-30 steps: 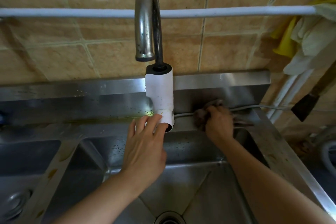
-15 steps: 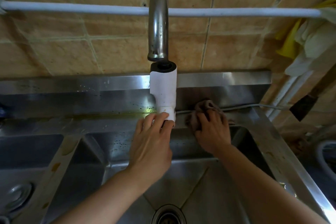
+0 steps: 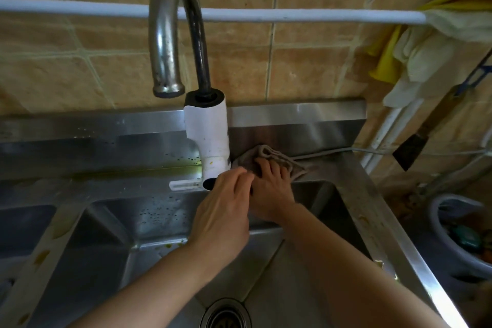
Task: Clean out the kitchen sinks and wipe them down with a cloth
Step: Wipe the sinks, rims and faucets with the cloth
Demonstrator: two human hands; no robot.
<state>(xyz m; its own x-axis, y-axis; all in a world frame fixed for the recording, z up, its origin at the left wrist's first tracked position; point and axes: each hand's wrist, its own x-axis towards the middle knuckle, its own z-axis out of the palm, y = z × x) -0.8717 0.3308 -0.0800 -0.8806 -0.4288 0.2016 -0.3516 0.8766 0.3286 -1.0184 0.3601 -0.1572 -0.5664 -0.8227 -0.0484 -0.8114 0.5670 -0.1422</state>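
While right grip point(image 3: 269, 184) presses cloth point(image 3: 279, 161) — left grip point(image 3: 226, 210) beside

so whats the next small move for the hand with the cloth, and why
Probably slide the cloth left along the back ledge, round the white faucet body. The right hand presses it just right of the faucet, the left hand is at the faucet's base, and yellowish grime shows on the ledge to its left.
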